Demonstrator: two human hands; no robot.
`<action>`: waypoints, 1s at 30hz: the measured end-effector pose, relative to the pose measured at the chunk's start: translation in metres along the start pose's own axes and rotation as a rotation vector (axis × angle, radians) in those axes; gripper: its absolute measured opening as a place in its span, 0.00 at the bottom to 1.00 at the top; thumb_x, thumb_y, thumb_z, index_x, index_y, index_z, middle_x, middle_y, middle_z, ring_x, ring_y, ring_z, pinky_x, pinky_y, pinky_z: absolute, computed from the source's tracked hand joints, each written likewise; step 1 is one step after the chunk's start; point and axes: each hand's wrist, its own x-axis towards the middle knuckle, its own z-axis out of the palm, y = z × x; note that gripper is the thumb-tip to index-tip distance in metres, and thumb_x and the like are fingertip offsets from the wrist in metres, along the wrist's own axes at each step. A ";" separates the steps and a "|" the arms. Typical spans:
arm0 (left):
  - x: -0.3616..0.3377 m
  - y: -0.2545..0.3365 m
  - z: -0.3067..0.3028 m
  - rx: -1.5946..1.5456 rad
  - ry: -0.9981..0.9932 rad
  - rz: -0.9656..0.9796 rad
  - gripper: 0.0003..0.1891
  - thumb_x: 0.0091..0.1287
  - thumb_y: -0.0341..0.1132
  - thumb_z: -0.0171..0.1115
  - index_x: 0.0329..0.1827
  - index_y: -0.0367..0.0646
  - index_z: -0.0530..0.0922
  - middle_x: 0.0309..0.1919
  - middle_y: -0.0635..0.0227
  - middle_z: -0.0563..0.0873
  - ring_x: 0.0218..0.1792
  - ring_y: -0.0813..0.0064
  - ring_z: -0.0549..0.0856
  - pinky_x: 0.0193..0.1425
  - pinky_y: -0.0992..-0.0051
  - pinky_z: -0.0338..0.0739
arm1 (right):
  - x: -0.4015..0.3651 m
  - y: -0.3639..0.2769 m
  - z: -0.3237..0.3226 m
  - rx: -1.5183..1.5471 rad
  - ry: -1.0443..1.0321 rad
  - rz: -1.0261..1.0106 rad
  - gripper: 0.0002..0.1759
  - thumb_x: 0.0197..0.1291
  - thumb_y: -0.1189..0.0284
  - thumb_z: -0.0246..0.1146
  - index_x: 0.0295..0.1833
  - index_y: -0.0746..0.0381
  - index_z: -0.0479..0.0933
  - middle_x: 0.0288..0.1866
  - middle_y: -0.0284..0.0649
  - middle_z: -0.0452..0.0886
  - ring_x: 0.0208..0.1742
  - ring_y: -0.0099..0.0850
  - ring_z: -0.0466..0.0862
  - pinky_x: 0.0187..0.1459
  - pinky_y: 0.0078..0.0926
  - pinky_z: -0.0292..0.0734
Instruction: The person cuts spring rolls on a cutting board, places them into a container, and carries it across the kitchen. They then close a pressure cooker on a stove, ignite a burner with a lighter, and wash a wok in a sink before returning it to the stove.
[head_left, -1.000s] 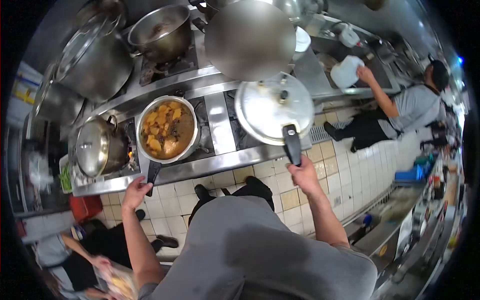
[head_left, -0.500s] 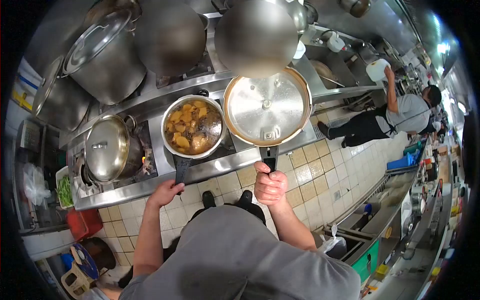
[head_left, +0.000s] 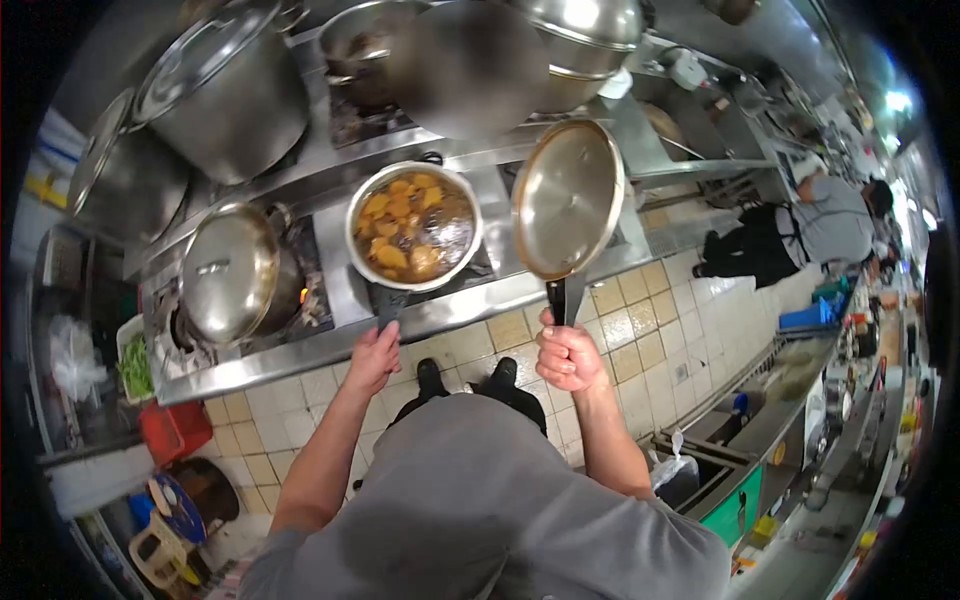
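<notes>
An open pot of stew (head_left: 414,226) with yellow chunks in brown broth sits on the steel stove (head_left: 450,305). My left hand (head_left: 374,352) grips its black handle at the stove's front edge. My right hand (head_left: 566,354) is closed on the black handle of a round metal lid (head_left: 567,199), held tilted on edge to the right of the pot, its inner face turned toward the pot.
A lidded pot (head_left: 226,272) stands over a lit burner at left. Large stockpots (head_left: 222,88) fill the back burners. A person in grey (head_left: 822,222) bends at the counter far right. A red bin (head_left: 172,430) and stool (head_left: 165,545) stand on the tiled floor.
The lid has tipped from lying flat, face up, to standing nearly on edge beside the pot. My left hand has closed higher on the pot handle. The view has shifted.
</notes>
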 end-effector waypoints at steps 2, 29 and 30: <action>0.003 -0.005 -0.001 -0.012 0.025 0.016 0.16 0.75 0.48 0.62 0.36 0.48 0.72 0.14 0.81 0.64 0.13 0.84 0.61 0.19 0.76 0.62 | 0.013 0.004 0.011 -0.206 0.165 -0.040 0.07 0.68 0.78 0.55 0.47 0.54 0.70 0.18 0.26 0.64 0.09 0.17 0.60 0.11 0.21 0.57; 0.011 -0.013 -0.002 -0.007 -0.082 0.065 0.21 0.78 0.54 0.52 0.44 0.43 0.73 0.21 0.74 0.72 0.17 0.79 0.68 0.29 0.71 0.72 | 0.142 0.120 0.026 -1.555 0.553 -0.282 0.16 0.57 0.72 0.66 0.45 0.73 0.72 0.36 0.60 0.83 0.41 0.53 0.86 0.44 0.42 0.80; 0.012 -0.014 -0.003 -0.005 -0.081 0.064 0.21 0.78 0.54 0.52 0.44 0.43 0.73 0.21 0.74 0.72 0.17 0.79 0.68 0.29 0.71 0.72 | 0.143 0.116 0.025 -1.551 0.524 -0.274 0.17 0.57 0.72 0.66 0.45 0.73 0.72 0.36 0.61 0.83 0.42 0.54 0.86 0.45 0.43 0.80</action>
